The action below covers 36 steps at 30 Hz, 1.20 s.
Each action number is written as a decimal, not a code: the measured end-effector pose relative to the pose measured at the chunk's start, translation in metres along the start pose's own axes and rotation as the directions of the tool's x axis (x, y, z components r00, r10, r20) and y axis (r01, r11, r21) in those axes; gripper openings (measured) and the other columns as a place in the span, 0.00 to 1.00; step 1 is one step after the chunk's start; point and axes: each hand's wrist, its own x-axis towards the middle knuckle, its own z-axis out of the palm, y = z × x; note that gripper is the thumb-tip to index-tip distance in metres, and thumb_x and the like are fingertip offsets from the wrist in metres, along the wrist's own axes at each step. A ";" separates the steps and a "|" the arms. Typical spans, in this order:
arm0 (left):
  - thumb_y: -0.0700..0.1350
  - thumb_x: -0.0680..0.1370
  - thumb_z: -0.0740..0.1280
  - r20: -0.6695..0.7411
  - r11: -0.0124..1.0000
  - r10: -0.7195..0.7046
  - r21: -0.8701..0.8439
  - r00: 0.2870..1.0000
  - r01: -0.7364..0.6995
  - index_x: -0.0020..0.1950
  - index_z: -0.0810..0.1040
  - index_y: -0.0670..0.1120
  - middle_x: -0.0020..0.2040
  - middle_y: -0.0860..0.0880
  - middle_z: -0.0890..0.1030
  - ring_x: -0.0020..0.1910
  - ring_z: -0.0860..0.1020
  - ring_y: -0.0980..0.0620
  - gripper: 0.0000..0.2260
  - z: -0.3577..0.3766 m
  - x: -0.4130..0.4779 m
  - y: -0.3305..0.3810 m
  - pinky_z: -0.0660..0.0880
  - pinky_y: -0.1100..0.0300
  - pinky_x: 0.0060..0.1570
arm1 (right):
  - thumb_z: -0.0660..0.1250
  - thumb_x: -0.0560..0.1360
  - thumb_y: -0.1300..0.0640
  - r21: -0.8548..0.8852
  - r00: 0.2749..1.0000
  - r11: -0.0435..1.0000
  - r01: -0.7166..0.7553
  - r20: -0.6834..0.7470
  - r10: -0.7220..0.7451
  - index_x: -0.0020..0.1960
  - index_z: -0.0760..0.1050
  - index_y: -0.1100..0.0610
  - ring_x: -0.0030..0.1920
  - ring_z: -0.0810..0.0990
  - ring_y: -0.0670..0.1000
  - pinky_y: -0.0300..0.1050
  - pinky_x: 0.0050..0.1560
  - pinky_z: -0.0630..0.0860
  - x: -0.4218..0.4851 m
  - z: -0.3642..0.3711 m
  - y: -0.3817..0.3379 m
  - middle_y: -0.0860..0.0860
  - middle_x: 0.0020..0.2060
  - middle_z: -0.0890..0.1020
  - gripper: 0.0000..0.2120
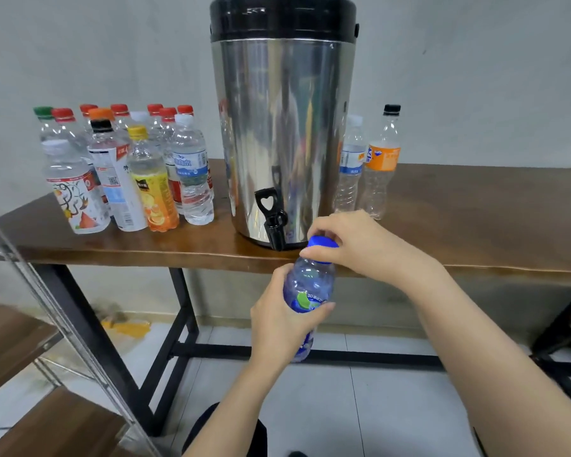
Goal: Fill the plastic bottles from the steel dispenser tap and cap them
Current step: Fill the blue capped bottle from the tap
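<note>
Plastic bottles [192, 166], clear-bodied with red, green, orange, black, yellow and white screw caps, were grouped upright at ten o'clock on the brown wooden table [475, 219]. At twelve o'clock a tall cylindrical steel dispenser [284, 127] with a black lid was stood near the table's front edge, its black plastic tap [272, 225] set low on the front. At four o'clock from the tap, a small clear plastic bottle [310, 285] with a blue label was held in front of the table edge, slightly tilted. Its body was gripped by the left hand [277, 321], fingers wrapped round it. Its blue cap [322, 243] was pinched by the right hand [353, 242]. At three o'clock from the dispenser, a white-capped clear bottle [351, 159] and a black-capped orange-labelled bottle [381, 159] were stood side by side.
</note>
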 end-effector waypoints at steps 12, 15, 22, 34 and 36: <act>0.43 0.60 0.82 0.342 0.945 -0.213 -0.167 0.915 0.283 0.60 0.75 0.49 0.52 0.50 0.85 0.50 0.84 0.50 0.31 -0.027 0.013 -0.044 0.81 0.54 0.52 | 0.73 0.74 0.67 0.524 0.981 0.852 -0.014 0.173 -0.090 0.58 0.79 0.51 0.54 0.81 0.46 0.35 0.55 0.76 0.015 0.002 0.032 0.50 0.55 0.83 0.17; 0.39 0.64 0.82 0.242 0.943 -0.259 -0.148 0.935 0.299 0.60 0.74 0.51 0.52 0.51 0.84 0.48 0.84 0.53 0.29 -0.029 0.016 -0.053 0.81 0.59 0.49 | 0.77 0.70 0.59 0.268 0.989 0.952 -0.146 0.015 0.148 0.57 0.80 0.53 0.47 0.81 0.51 0.26 0.44 0.70 0.029 0.020 0.050 0.48 0.50 0.82 0.16; 0.43 0.66 0.81 0.100 0.956 -0.248 -0.133 0.964 0.260 0.61 0.70 0.56 0.52 0.57 0.81 0.48 0.82 0.58 0.30 -0.032 0.026 -0.054 0.77 0.67 0.42 | 0.76 0.72 0.57 0.069 0.914 0.919 -0.387 -0.103 0.393 0.62 0.77 0.57 0.59 0.73 0.57 0.47 0.57 0.70 0.041 0.061 0.089 0.56 0.54 0.76 0.20; 0.46 0.64 0.82 0.042 0.976 -0.162 -0.139 0.986 0.166 0.61 0.70 0.61 0.53 0.60 0.81 0.51 0.81 0.59 0.32 -0.024 0.041 -0.046 0.80 0.58 0.52 | 0.77 0.71 0.54 0.128 0.867 0.885 -0.447 -0.181 0.464 0.66 0.75 0.55 0.60 0.76 0.57 0.55 0.60 0.75 0.040 0.068 0.082 0.56 0.61 0.78 0.25; 0.46 0.65 0.82 0.029 0.980 -0.148 -0.133 0.989 0.151 0.62 0.69 0.60 0.54 0.59 0.81 0.52 0.81 0.57 0.32 -0.023 0.042 -0.044 0.80 0.56 0.55 | 0.76 0.73 0.52 0.078 0.869 0.895 -0.439 -0.219 0.445 0.66 0.74 0.53 0.60 0.76 0.56 0.52 0.56 0.75 0.037 0.063 0.075 0.54 0.61 0.77 0.24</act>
